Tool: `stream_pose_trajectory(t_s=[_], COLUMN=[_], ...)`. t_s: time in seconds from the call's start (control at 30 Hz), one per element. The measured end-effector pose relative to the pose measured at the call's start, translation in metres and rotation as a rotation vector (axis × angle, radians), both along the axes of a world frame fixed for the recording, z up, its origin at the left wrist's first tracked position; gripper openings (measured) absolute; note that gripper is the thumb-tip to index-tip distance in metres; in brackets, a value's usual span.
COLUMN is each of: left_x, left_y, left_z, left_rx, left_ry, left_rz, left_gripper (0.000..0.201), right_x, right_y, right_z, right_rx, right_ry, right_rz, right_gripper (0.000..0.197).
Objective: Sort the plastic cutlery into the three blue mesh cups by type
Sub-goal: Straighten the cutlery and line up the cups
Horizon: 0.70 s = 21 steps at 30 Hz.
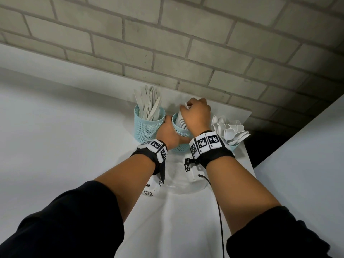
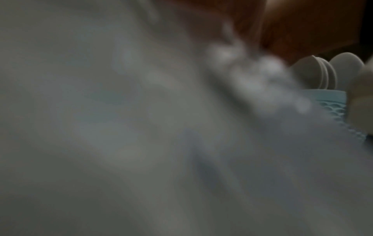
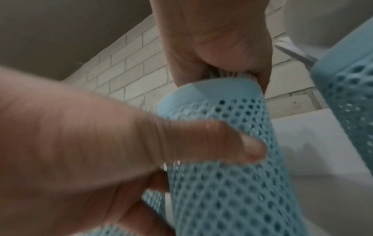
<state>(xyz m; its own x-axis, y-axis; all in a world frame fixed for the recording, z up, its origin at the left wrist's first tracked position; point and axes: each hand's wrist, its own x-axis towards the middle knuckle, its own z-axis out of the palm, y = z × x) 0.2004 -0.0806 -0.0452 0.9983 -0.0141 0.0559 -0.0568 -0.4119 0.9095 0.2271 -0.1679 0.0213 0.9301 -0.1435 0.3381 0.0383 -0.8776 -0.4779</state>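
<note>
- Far left: left cup (image 1: 148, 125), blue mesh, upright on the white table (image 1: 78, 146), packed with flat white knives (image 1: 149, 106) standing handles up.
- Next: left hand (image 1: 168, 135) wrapped around the side of the middle cup (image 1: 181, 130), thumb pressed against the mesh in the right wrist view.
- Above that cup's mouth: right hand (image 1: 196, 115), fist closed around a bundle of white cutlery (image 1: 181, 121) reaching down into the cup; type impossible to tell.
- Far right: right cup (image 1: 233, 146), mostly hidden behind the wrist, holding spoons (image 1: 229, 131) fanned outward.
- Behind: brick wall (image 1: 167, 43).
</note>
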Motion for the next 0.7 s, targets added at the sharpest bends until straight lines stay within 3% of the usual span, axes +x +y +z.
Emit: stream_pose_trajectory(t_s=[0.13, 0.23, 0.43, 0.6, 0.7], left_x=[0.001, 0.000, 0.000, -0.001, -0.005], left_y=[-0.001, -0.001, -0.001, -0.001, -0.001], left_z=[-0.001, 0.001, 0.002, 0.005, 0.014], left_rx=[0.006, 0.005, 0.022, 0.080, 0.120], left_ry=[0.021, 0.016, 0.031, 0.036, 0.061], left_rz=[-0.001, 0.001, 0.004, 0.020, 0.014], left_gripper=[0.091, 0.094, 0.096, 0.099, 0.100], right_x=[0.000, 0.001, -0.002, -0.005, -0.010], right_y=[-0.007, -0.005, -0.005, -0.011, -0.021], right_z=[0.005, 0.002, 0.001, 0.013, 0.018], right_rx=[0.121, -0.014, -0.095, 0.020, -0.037], right_ry=[-0.126, 0.011, -0.036, 0.047, 0.140], right_rz=[0.047, 0.136, 0.120, 0.160, 0.170], right_gripper=[0.026, 0.032, 0.025, 0.033, 0.043])
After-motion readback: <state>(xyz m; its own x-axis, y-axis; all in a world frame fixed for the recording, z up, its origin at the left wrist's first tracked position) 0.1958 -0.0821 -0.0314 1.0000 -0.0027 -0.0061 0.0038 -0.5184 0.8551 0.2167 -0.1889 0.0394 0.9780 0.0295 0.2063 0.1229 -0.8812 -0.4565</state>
